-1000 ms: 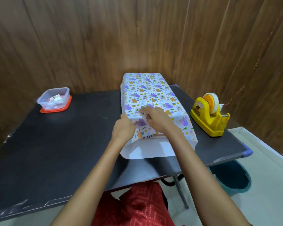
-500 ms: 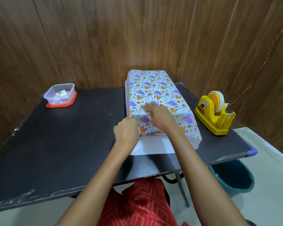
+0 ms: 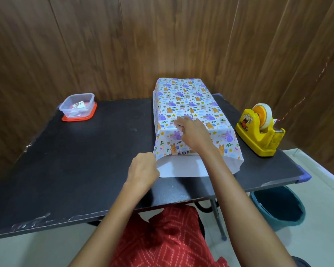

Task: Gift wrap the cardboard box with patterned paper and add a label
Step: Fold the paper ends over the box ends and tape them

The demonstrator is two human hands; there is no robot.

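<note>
— How far along?
— Paper (image 3: 189, 101) covers the box at one o'clock on my worktop (image 3: 85, 160). The near end is open and there's no label. Right grip (image 3: 191, 133) is on the top seam, left grip (image 3: 143, 168) curled at the paper's corner. I can't tell if either holds.

Two hands show: the left hand (image 3: 143, 170) grips, and the right hand (image 3: 193, 133) pinches, one sheet of paper (image 3: 183, 101), which covers one box hidden beneath it. Right of the grip stands one tape dispenser (image 3: 255, 135) carrying one roll of tape (image 3: 266, 112). Well to the left of the grip sits one clear tub (image 3: 76, 103) on one red lid (image 3: 75, 119). One table (image 3: 85, 160) bears all of these, and one bucket (image 3: 278, 207) stands lower down, right of the grip.
</note>
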